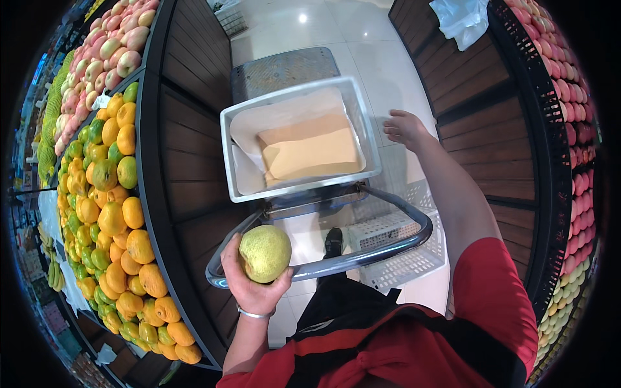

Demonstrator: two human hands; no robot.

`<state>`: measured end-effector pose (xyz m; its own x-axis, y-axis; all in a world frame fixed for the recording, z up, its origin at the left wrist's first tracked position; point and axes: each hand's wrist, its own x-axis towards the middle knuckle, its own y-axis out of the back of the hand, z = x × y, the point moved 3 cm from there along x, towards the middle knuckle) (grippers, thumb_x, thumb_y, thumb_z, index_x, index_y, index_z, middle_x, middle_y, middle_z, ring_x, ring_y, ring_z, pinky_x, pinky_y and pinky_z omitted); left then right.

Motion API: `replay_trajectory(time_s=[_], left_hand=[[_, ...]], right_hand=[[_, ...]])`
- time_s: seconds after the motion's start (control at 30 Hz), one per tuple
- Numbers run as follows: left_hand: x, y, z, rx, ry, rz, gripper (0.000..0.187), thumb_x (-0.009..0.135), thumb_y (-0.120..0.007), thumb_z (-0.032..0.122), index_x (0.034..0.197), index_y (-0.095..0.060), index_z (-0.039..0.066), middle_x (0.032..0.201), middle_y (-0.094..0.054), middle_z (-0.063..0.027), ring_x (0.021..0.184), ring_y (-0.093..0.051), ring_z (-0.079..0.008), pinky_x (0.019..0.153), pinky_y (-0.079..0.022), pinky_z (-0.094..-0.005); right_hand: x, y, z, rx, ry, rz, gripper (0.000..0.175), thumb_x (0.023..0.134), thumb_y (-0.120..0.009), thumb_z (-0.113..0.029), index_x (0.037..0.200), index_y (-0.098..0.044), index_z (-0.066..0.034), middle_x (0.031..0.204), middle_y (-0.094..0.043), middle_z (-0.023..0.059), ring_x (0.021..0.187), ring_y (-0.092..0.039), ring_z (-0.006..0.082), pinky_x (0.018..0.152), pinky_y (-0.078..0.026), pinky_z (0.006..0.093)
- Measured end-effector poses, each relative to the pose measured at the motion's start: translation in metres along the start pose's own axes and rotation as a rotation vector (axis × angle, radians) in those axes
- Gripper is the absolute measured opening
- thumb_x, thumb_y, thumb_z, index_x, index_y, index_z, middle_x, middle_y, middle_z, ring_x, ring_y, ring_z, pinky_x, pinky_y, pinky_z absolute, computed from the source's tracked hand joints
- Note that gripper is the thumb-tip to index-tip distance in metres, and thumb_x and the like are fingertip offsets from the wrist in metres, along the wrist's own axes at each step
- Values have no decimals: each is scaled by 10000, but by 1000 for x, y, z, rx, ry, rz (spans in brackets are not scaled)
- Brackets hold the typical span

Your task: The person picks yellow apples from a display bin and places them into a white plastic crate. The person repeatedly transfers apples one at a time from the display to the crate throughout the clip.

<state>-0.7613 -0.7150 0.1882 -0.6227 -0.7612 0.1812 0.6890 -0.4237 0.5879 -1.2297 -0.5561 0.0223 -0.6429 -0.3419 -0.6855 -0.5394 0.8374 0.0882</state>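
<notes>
My left hand (255,294) holds a round yellow-green pear (265,253), with the fingers around its left side and the thumb under its right. It is above the steel handle (339,264) of a cart. Before me a white plastic crate (302,191) rests on the cart, lined with white paper (286,114). Tan cardboard (310,153) shows at its bottom. To the right of the crate, apart from it, my right hand (405,130) hovers over the floor with nothing in it, its fingers slightly apart.
Orange and green citrus fruit (111,218) is heaped on the left stand, with apples (104,58) behind. Pink fruit (575,140) fills the right stand. A white perforated basket (407,252) sits on the floor by my foot (334,238). Wooden side panels (189,126) border the aisle.
</notes>
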Motion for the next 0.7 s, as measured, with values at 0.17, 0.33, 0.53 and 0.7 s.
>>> replay_trajectory(time_s=[0.17,0.33,0.53,0.7], left_hand=[[-3,-8,0,-81,89,-14,1022,606,-921,314,1438,-449,-42,1322,-536,-180,1213,-564,-316,1063,-459,-425],[-5,-19,2,138,21,-12,962,621,-859,232,1465,-455,9,1357,-532,-171,1244,-549,-304,1107,-422,-424],[-11,-33,-10,325,10,-31,974,724,-848,536,1466,-471,30,1429,-510,-165,1262,-548,-338,1061,-470,-480],[-11,-34,-16,326,55,-49,800,861,-800,331,1505,-435,27,1461,-498,-172,1283,-533,-311,1104,-431,-429]], right_hand=[[-12,150,127,116,-3,302,625,911,-613,-63,1501,-412,-26,1009,-657,105,840,-668,177,694,-553,307],[-71,248,405,-243,-341,542,124,858,-654,-186,892,-665,-67,776,-628,75,544,-551,193,458,-425,340],[-152,135,626,-482,-576,209,790,644,-878,-368,1300,-642,4,1227,-688,233,1120,-673,362,983,-519,412],[-126,31,650,-549,-392,29,902,638,-882,-410,1407,-554,-72,1283,-648,236,1200,-625,395,1018,-502,477]])
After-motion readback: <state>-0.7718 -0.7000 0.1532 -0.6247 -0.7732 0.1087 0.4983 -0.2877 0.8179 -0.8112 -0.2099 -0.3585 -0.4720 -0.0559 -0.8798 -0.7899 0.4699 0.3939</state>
